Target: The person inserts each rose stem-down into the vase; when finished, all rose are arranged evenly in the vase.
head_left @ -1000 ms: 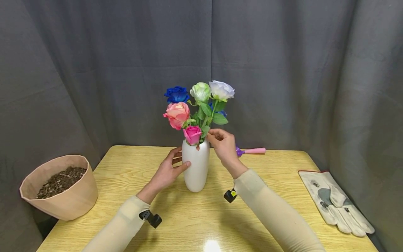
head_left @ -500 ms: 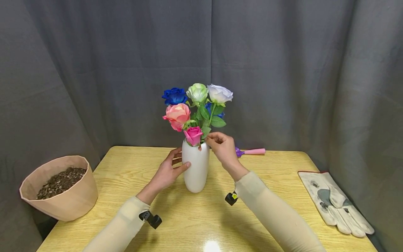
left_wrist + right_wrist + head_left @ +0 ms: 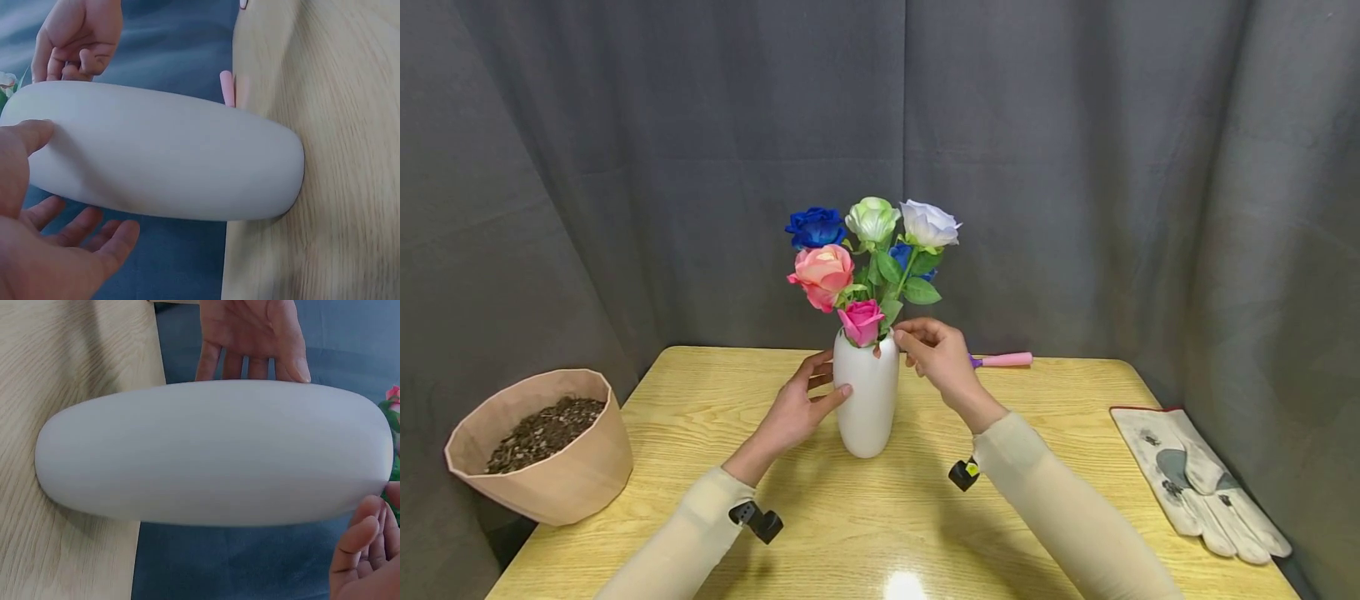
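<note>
A white vase [image 3: 867, 404] stands upright on the table, holding several roses. In it are a pink rose [image 3: 861, 322], a coral rose [image 3: 822, 275], a pale green rose [image 3: 872, 221], a white rose [image 3: 929, 223] and two blue ones, the left blue rose [image 3: 815, 227] fully showing. My left hand [image 3: 797, 408] holds the vase's left side, thumb across the front and fingers behind. My right hand [image 3: 942, 360] is at the right of the vase's mouth, curled fingers and thumb at the rim [image 3: 389, 456]. The stems inside the vase are hidden.
A peach planter [image 3: 580, 467] with dark soil stands at the table's left edge. Behind the right hand lies a tool with a pink handle [image 3: 1007, 359] and a purple part. Pale work gloves [image 3: 1198, 483] lie at the right edge. Grey curtains surround the table [image 3: 700, 400].
My right hand has drawn slightly right and down from the leaves to the vase's rim. The white rose dipped left, then swung back right. My left hand stays on the vase.
</note>
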Available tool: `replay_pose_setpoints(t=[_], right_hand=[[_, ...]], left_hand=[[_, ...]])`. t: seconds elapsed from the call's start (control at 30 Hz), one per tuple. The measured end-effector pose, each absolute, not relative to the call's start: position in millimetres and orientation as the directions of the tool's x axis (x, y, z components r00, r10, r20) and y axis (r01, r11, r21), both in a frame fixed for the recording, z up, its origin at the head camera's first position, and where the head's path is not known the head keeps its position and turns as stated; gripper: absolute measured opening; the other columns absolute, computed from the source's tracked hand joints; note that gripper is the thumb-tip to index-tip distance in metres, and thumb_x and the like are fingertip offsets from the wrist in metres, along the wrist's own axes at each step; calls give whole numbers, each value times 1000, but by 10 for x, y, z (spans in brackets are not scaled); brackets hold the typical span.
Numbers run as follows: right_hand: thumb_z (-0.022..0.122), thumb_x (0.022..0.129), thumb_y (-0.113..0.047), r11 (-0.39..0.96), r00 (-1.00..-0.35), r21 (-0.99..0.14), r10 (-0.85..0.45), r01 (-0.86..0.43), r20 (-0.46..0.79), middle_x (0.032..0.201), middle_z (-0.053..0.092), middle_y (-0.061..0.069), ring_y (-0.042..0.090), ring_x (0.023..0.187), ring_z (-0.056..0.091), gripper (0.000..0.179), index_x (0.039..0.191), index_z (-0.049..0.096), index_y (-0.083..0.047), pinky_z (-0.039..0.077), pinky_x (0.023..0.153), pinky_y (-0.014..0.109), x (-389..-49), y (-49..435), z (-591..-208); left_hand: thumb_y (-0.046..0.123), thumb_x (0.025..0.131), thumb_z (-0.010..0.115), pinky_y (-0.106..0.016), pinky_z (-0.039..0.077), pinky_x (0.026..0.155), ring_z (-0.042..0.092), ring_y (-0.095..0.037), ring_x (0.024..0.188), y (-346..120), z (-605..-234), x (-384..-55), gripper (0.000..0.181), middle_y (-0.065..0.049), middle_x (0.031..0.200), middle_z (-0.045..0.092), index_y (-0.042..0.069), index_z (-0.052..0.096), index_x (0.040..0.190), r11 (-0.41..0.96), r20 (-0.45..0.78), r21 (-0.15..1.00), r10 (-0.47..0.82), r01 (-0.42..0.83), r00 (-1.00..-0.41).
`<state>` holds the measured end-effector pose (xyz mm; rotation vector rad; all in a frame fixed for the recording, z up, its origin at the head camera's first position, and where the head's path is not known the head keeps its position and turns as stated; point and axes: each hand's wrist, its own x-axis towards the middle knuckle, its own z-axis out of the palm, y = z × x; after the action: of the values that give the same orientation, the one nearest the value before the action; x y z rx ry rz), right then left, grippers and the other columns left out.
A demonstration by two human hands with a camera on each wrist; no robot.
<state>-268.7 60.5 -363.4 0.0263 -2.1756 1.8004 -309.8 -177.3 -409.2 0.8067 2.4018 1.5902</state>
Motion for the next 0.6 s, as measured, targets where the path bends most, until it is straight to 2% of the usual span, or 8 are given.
replay_pose_setpoints(t=[0.13, 0.3, 0.47, 0.6], right_hand=[[67, 96, -24, 261, -955, -943, 156, -205, 250, 94, 69, 14, 20, 69, 63, 23, 111, 71, -8, 50, 52, 27, -2655, 689, -3655], [64, 97, -25, 350, -961, -915, 110, -201, 253, 93, 71, 6, 21, 77, 68, 25, 114, 71, -8, 58, 60, 35, -2635, 821, -3681], [63, 98, -27, 425, -966, -888, 101, -175, 238, 98, 73, 9, 28, 87, 71, 23, 113, 71, -12, 60, 66, 34, -2615, 946, -3703], [62, 99, -27, 473, -967, -866, 97, -162, 234, 98, 72, 11, 23, 84, 70, 22, 112, 71, -13, 60, 69, 33, -2598, 1038, -3716]], left_hand=[[37, 97, 65, -52, 48, 108, 48, -37, 138, -1808, -4099, -3120, 67, -15, 148, 47, 14, 35, 152, 304, 191, 871, 512, 385, -838], [34, 100, 61, -52, 49, 107, 52, -35, 134, -1894, -4090, -3174, 54, -14, 147, 51, 9, 46, 146, 357, 271, 804, 494, 476, -826], [27, 101, 59, -54, 52, 101, 57, -36, 128, -2023, -4073, -3243, 43, -16, 139, 58, 5, 55, 138, 440, 329, 715, 473, 543, -817], [27, 102, 57, -54, 51, 100, 59, -37, 124, -2127, -4058, -3303, 40, -17, 136, 61, 5, 59, 135, 537, 343, 623, 467, 569, -815]])
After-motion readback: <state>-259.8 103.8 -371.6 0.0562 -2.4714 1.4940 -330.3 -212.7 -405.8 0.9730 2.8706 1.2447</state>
